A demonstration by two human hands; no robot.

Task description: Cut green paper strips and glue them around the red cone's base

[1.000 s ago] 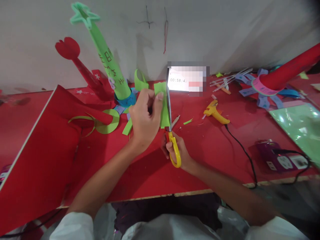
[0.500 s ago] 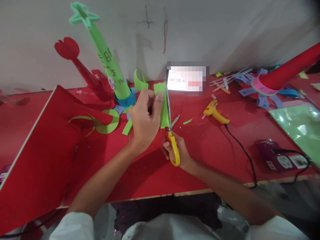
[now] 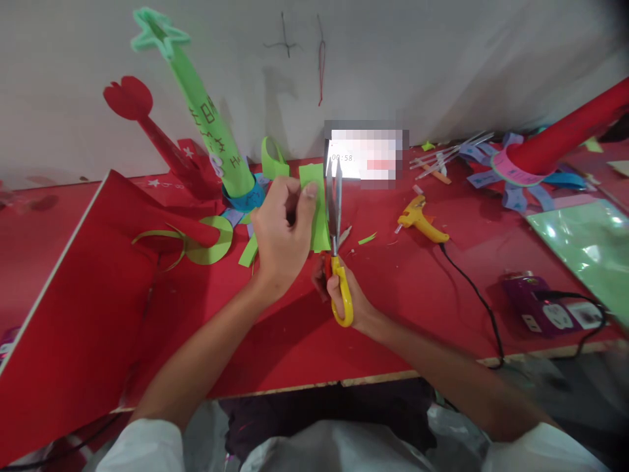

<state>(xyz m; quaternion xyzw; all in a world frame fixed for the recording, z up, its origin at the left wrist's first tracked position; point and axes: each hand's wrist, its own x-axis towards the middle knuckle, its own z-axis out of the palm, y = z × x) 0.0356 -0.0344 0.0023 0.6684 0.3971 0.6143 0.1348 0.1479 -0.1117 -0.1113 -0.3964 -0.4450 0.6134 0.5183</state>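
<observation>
My left hand point(image 3: 282, 233) pinches a light green paper strip point(image 3: 319, 219) upright between thumb and fingers. Wrapped round the yellow and red handles of a pair of scissors point(image 3: 335, 203) is my right hand point(image 3: 351, 298). The two blades point away from me and stand slightly apart, just right of the strip's edge, with no paper visible between them. A curled green paper piece point(image 3: 274, 157) and another green strip point(image 3: 249, 250) lie beyond and beside my left hand.
Behind my hands a screen point(image 3: 366, 157) shows a timer. To the right lie a yellow glue gun point(image 3: 421, 219) with a cord and a purple power box point(image 3: 535, 305). A tall green paper tube point(image 3: 211, 124) and a red paper flower point(image 3: 128, 98) stand at left.
The scissor blades have spread and come away from the strip's right edge. My right fingers have shifted on the handles. My left hand holds the strip nearly as before.
</observation>
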